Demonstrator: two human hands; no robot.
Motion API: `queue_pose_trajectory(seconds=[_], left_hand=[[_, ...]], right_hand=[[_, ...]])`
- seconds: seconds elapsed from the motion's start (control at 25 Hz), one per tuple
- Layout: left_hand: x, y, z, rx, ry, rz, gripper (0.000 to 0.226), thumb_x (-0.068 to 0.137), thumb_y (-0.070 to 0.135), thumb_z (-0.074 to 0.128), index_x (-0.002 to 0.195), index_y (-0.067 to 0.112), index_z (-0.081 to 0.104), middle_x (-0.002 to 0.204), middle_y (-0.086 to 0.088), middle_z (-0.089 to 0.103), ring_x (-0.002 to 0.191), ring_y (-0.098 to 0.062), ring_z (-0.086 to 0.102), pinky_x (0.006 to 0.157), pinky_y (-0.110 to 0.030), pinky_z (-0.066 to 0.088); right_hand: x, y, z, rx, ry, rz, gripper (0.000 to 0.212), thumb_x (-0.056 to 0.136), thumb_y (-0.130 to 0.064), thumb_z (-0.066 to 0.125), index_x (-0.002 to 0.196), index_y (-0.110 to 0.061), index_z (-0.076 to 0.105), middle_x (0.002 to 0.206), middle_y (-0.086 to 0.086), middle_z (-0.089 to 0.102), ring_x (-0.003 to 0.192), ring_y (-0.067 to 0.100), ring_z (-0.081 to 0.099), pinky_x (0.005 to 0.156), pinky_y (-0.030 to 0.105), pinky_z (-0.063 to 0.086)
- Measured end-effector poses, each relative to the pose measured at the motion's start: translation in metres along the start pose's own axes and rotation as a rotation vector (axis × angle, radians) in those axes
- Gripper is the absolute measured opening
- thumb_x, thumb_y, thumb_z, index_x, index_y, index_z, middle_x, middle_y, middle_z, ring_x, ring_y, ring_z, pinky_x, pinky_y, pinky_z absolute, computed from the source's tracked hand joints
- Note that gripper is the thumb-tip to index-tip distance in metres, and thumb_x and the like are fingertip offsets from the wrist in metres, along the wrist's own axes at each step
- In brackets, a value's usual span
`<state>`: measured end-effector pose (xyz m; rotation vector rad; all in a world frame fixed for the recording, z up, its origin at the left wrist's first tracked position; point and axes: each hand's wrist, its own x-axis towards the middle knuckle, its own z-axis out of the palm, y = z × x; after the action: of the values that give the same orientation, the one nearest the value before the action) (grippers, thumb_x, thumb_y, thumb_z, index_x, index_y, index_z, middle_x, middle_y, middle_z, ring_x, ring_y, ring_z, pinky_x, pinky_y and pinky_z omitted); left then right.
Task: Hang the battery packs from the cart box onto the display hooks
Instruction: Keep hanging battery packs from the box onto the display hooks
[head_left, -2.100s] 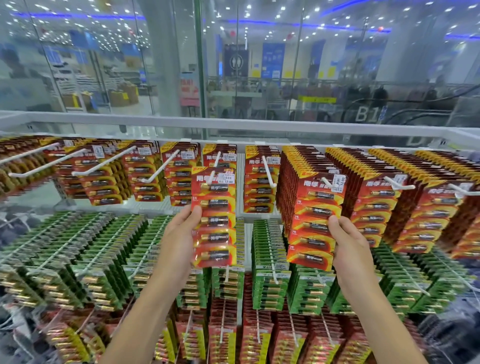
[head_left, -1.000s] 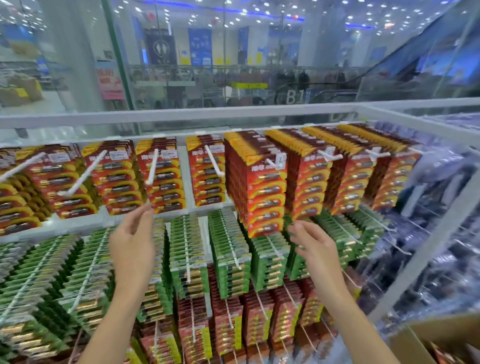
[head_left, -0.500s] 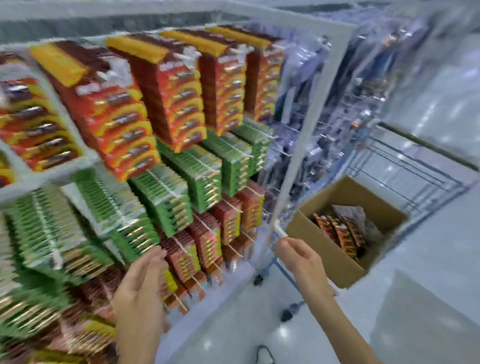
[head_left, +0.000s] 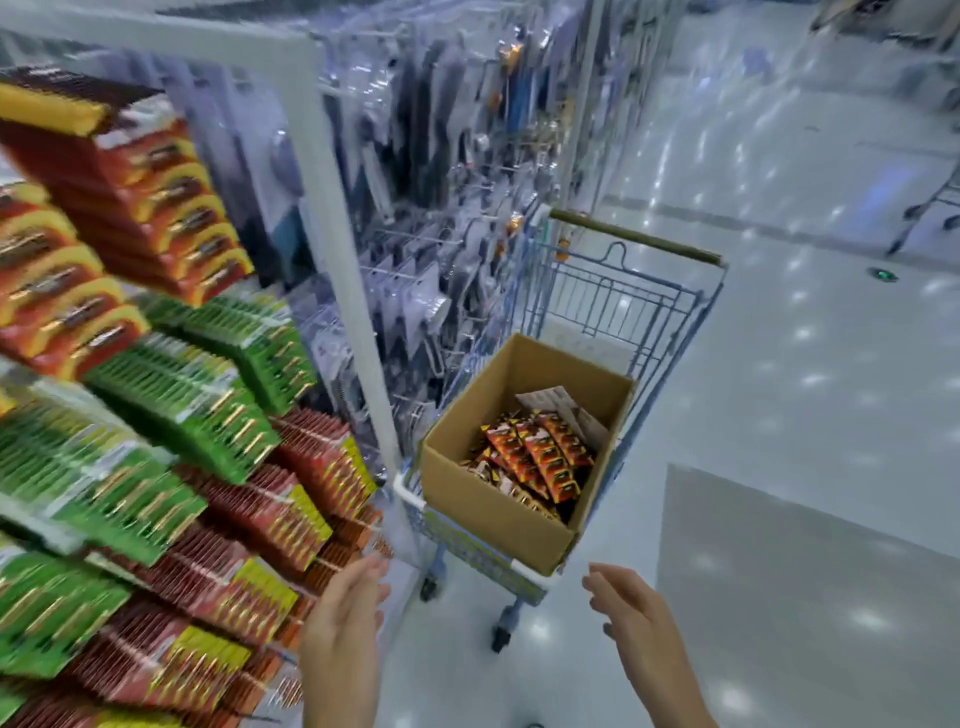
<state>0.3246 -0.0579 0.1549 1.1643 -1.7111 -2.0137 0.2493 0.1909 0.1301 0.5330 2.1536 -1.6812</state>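
Note:
An open cardboard box (head_left: 478, 488) sits in a blue wire cart (head_left: 613, 306) to the right of the display. Loose red-and-orange battery packs (head_left: 540, 457) lie inside it. Both my hands are empty with relaxed fingers, below and in front of the box: my left hand (head_left: 345, 618) near the rack's lower corner, my right hand (head_left: 631, 618) under the cart's near end. The display rack on the left carries dense rows of red-orange battery packs (head_left: 130, 176), green packs (head_left: 192, 384) and dark red packs (head_left: 260, 525) on hooks, blurred by motion.
A white upright post (head_left: 337, 249) ends the battery rack. Behind it hang clear-packaged goods (head_left: 447, 171). Pale glossy floor (head_left: 779, 364) spreads to the right, with a grey mat (head_left: 810, 587) beside the cart. Another cart's frame shows at the far right edge.
My left hand let go of the battery pack it held at the upper hook. My view swung right and down from the rack to the cart box, and both empty hands dropped low.

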Motion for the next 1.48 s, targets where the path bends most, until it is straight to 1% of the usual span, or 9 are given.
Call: queue_pose_trajectory(seconds=[0.12, 0.32, 0.76, 1.0, 1.12, 1.24, 1.36, 1.4, 1.48], left_hand=[[0.012, 0.007, 0.062, 0.072, -0.039, -0.007, 0.017, 0.105, 0.022, 0.058, 0.103, 0.028, 0.074, 0.114, 0.0, 0.075, 0.11, -0.023, 0.069, 0.092, -0.039, 0.05], [0.023, 0.015, 0.145, 0.143, -0.132, 0.044, 0.019, 0.106, 0.027, 0.055, 0.106, 0.029, 0.074, 0.115, 0.007, 0.074, 0.106, -0.016, 0.069, 0.09, -0.038, 0.053], [0.12, 0.029, 0.23, 0.216, -0.235, -0.091, 0.018, 0.106, 0.021, 0.055, 0.112, 0.022, 0.073, 0.112, 0.007, 0.073, 0.108, -0.014, 0.068, 0.099, -0.036, 0.054], [0.214, 0.021, 0.262, 0.339, -0.291, -0.103, 0.018, 0.106, 0.028, 0.055, 0.114, 0.029, 0.071, 0.111, 0.011, 0.073, 0.104, -0.007, 0.068, 0.095, -0.036, 0.056], [0.256, 0.002, 0.281, 0.423, -0.318, -0.132, 0.018, 0.105, 0.03, 0.056, 0.116, 0.026, 0.07, 0.112, 0.008, 0.072, 0.107, -0.01, 0.067, 0.096, -0.038, 0.055], [0.298, -0.035, 0.309, 0.55, -0.275, -0.271, 0.018, 0.104, 0.031, 0.057, 0.115, 0.021, 0.066, 0.111, 0.0, 0.072, 0.101, -0.016, 0.067, 0.09, -0.039, 0.055], [0.336, -0.084, 0.339, 0.616, -0.136, -0.558, 0.03, 0.1, 0.034, 0.062, 0.111, 0.006, 0.068, 0.115, -0.023, 0.07, 0.106, -0.039, 0.067, 0.082, -0.041, 0.054], [0.347, -0.101, 0.348, 0.61, -0.087, -0.645, 0.034, 0.099, 0.035, 0.065, 0.11, 0.003, 0.067, 0.122, -0.024, 0.069, 0.112, -0.042, 0.066, 0.087, -0.044, 0.055], [0.364, -0.128, 0.365, 0.582, -0.008, -0.76, 0.057, 0.094, 0.039, 0.072, 0.133, -0.001, 0.059, 0.136, -0.018, 0.064, 0.121, -0.041, 0.064, 0.103, -0.047, 0.054]], right_hand=[[0.031, 0.003, -0.031, 0.024, 0.034, 0.062, 0.008, 0.098, -0.031, 0.066, 0.101, -0.026, 0.072, 0.106, -0.002, 0.072, 0.103, 0.017, 0.065, 0.097, 0.042, 0.05], [0.072, -0.003, -0.061, 0.028, 0.021, 0.117, 0.01, 0.098, -0.034, 0.065, 0.105, -0.029, 0.071, 0.11, -0.006, 0.072, 0.108, 0.016, 0.064, 0.103, 0.044, 0.049], [0.169, -0.047, -0.045, 0.052, 0.064, 0.23, 0.011, 0.098, -0.035, 0.067, 0.103, -0.028, 0.072, 0.109, -0.005, 0.071, 0.107, 0.014, 0.064, 0.103, 0.046, 0.049], [0.229, -0.085, -0.009, -0.012, 0.087, 0.241, 0.013, 0.101, -0.034, 0.061, 0.104, -0.027, 0.07, 0.106, -0.01, 0.071, 0.105, 0.01, 0.064, 0.089, 0.034, 0.05], [0.255, -0.096, 0.007, -0.046, 0.063, 0.235, 0.012, 0.102, -0.033, 0.059, 0.109, -0.029, 0.069, 0.111, -0.012, 0.069, 0.107, 0.006, 0.062, 0.086, 0.025, 0.048], [0.289, -0.098, 0.019, -0.084, 0.038, 0.296, 0.013, 0.103, -0.032, 0.058, 0.111, -0.028, 0.067, 0.114, -0.009, 0.068, 0.108, 0.007, 0.062, 0.098, 0.029, 0.05], [0.32, -0.092, 0.026, -0.105, -0.003, 0.38, 0.012, 0.102, -0.036, 0.06, 0.111, -0.032, 0.067, 0.118, -0.007, 0.067, 0.112, 0.012, 0.061, 0.108, 0.039, 0.05], [0.327, -0.09, 0.028, -0.113, -0.012, 0.398, 0.012, 0.101, -0.037, 0.06, 0.11, -0.033, 0.067, 0.117, -0.008, 0.068, 0.113, 0.012, 0.061, 0.108, 0.04, 0.049], [0.339, -0.086, 0.028, -0.134, -0.046, 0.428, 0.012, 0.101, -0.038, 0.06, 0.11, -0.034, 0.067, 0.117, -0.01, 0.067, 0.114, 0.011, 0.061, 0.109, 0.039, 0.048]])
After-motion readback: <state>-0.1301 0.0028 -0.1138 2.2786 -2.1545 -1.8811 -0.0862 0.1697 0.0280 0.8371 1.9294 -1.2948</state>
